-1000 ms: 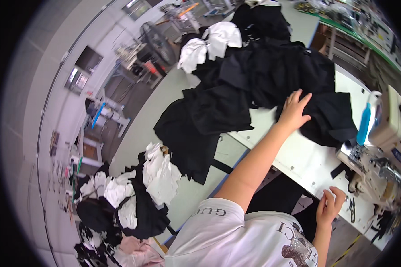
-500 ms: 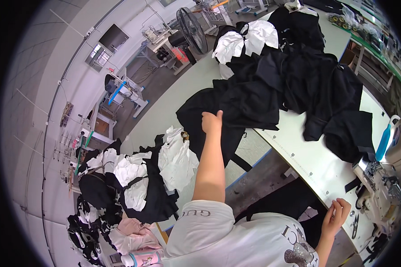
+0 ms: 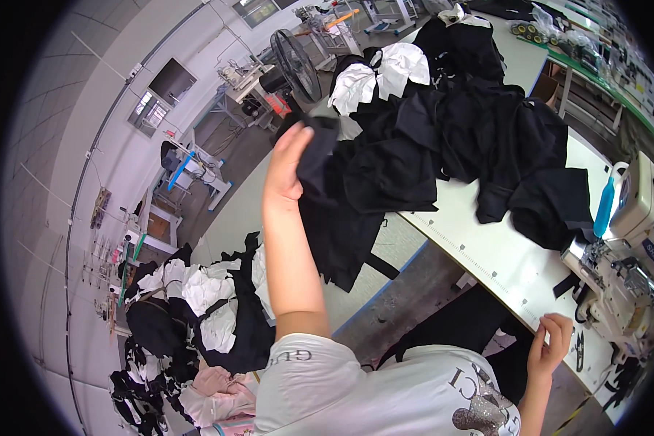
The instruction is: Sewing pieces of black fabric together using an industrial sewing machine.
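My left hand (image 3: 289, 161) is raised over the far left table, closed on the edge of a black fabric piece (image 3: 343, 243). The lifted part of the cloth is smeared by motion, while the rest hangs and lies beside a heap of black fabric (image 3: 392, 174). At the front edge of the white sewing table (image 3: 479, 251), my right hand (image 3: 550, 349) rests with fingers loosely bent and apart, nothing visible in it. A pair of dark thread snips (image 3: 580, 350) lies just right of it.
A sewing machine (image 3: 618, 283) stands at the right, with a blue-handled tool (image 3: 604, 207) by it. Black and white bundles (image 3: 211, 298) fill the left side near pink cloth (image 3: 214, 396). More black cloth (image 3: 450, 330) hangs below the table. A large fan (image 3: 295, 65) stands beyond.
My left hand has moved up and to the left, lifting the edge of the black fabric piece. My right hand stays at the table edge. The view has shifted slightly.
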Tool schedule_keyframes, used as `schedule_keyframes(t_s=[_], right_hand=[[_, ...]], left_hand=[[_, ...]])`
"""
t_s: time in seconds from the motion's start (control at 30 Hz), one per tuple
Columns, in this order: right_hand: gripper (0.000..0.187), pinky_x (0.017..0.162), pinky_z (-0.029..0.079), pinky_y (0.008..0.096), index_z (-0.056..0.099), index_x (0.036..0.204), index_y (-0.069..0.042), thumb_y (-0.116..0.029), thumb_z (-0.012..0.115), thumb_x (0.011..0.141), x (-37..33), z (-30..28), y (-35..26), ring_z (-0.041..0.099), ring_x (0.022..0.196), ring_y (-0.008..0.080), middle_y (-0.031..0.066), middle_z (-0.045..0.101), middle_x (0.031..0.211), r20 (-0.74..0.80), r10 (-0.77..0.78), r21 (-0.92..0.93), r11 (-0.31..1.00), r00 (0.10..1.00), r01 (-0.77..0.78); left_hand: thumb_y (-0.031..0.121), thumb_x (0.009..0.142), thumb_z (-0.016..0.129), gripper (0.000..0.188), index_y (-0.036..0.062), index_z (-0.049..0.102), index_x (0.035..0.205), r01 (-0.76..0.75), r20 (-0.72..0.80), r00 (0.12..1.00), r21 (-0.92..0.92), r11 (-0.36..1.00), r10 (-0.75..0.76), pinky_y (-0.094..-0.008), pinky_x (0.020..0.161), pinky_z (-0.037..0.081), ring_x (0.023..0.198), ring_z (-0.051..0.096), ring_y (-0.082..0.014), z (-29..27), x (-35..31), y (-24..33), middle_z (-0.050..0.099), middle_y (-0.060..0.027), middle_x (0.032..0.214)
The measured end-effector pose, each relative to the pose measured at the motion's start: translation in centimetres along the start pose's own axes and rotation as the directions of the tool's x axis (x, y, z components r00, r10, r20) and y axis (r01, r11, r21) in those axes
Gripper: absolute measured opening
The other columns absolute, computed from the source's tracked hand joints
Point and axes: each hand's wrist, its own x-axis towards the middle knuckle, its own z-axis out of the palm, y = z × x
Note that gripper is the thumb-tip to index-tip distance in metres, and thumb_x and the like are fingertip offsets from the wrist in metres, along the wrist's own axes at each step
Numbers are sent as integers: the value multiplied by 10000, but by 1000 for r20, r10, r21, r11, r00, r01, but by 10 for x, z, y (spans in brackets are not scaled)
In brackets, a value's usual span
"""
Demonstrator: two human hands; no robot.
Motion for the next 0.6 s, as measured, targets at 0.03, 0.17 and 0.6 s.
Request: schedule_keyframes(t_s=[0.03, 0.17, 0.6], right_hand=[[182, 814, 498, 384, 649, 986, 17, 129, 630, 844, 13, -2, -11, 621, 922, 326, 170, 644, 1013, 10, -22, 32, 999, 1000, 22], [434, 975, 493, 466, 630, 1233, 21, -206, 758, 886, 66, -7, -57, 624, 1139, 394, 247, 633, 1274, 3, -168, 175, 971, 986, 165], [219, 602, 485, 345, 705, 1048, 41, -170, 656, 1015, 88, 32, -95, 622, 614, 293, 145, 650, 739, 157, -15, 529, 846, 987, -72]], left_hand=[[209, 981, 724, 348, -29, 668, 1229, 64, 193, 978, 98, 993, -82, -304, 868, 574, 959, 731, -167, 28, -8, 22, 748, -85, 1090], [203, 809, 872, 518, 6, 695, 1255, -281, 815, 431, 529, 801, -388, -341, 843, 578, 976, 738, -223, 142, -42, 60, 772, -96, 1056], [5, 750, 665, 144, 44, 676, 888, -671, 696, 715, 709, 218, -63, -444, 709, 532, 854, 681, -367, 197, -49, 12, 692, -111, 860]])
